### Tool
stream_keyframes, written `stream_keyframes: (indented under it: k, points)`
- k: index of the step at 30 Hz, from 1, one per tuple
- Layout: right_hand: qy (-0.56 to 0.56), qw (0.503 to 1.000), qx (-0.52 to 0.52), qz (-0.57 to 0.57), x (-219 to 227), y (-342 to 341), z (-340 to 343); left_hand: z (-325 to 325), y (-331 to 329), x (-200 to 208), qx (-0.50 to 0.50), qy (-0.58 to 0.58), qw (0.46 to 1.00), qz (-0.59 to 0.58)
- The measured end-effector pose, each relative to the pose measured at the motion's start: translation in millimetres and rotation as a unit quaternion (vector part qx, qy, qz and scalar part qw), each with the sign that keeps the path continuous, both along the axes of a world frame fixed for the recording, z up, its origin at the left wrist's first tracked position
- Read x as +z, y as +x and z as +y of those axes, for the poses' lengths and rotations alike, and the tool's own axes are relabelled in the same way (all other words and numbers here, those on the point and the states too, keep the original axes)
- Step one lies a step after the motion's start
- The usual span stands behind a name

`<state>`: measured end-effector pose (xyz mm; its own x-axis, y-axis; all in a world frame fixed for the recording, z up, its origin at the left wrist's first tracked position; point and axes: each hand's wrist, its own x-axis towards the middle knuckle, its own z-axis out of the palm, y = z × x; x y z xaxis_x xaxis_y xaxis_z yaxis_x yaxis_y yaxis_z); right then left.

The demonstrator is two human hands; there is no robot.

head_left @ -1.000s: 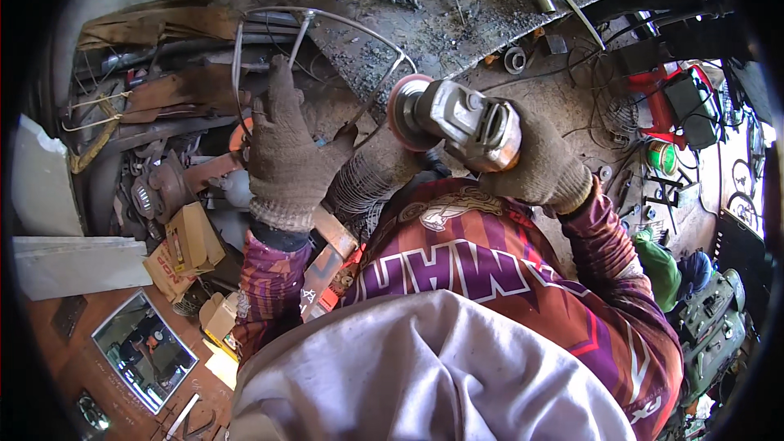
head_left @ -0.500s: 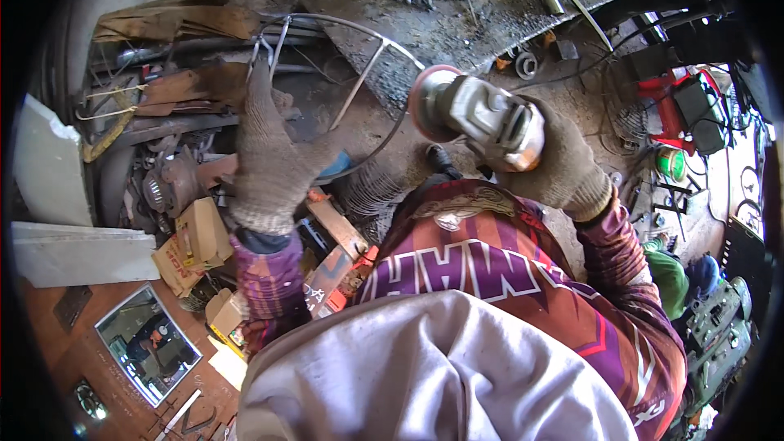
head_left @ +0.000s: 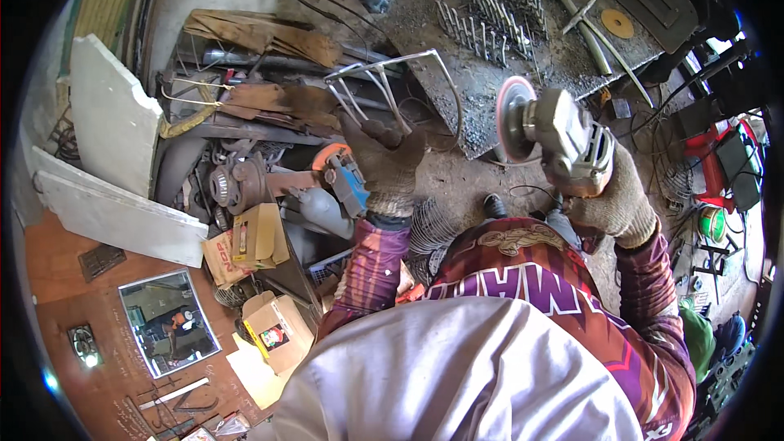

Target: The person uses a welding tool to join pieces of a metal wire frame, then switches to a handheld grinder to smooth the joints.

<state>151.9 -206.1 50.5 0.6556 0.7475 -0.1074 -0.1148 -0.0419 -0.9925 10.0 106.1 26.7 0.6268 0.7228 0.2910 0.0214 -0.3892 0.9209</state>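
My left hand point(head_left: 385, 165), in a knitted work glove, grips a bent wire frame point(head_left: 384, 90) made of thin steel rods and holds it up over the scrap pile. In a matching glove, my right hand point(head_left: 614, 196) holds a grey angle grinder point(head_left: 563, 135) with its pinkish disc point(head_left: 513, 118) facing left toward the frame. Disc and frame are apart, with a gap of bare workbench edge between them.
A dark steel workbench point(head_left: 523, 73) ahead carries rows of welded rod pieces point(head_left: 490, 20), a hammer point(head_left: 578, 12) and a loose cutting disc point(head_left: 617, 23). Scrap metal and a motor point(head_left: 237, 184) lie left, near cardboard boxes point(head_left: 257, 237) and white boards point(head_left: 114, 163). Cables and tools crowd the right.
My left hand has lifted the wire frame up and to the right. The grinder in my right hand has moved right and away from it, and the view has shifted upward.
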Motion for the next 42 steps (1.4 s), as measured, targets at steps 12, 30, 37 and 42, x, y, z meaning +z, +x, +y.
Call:
stream_keyframes:
  k: [12,30,37,42]
  points:
    - [0.012,0.989,0.09,-0.115,32,-19,84,19,5,-37,0.062,0.143,0.987,-0.041]
    - [0.019,0.978,0.091,-0.189,43,-21,99,25,-28,-125,-0.055,-0.184,0.981,-0.032]
    - [-0.053,0.98,0.101,-0.162,53,-14,96,20,-20,-113,-0.077,-0.121,0.99,-0.001]
    - [0.02,0.98,0.098,-0.17,45,-15,94,23,-24,-119,-0.09,-0.116,0.989,0.02]
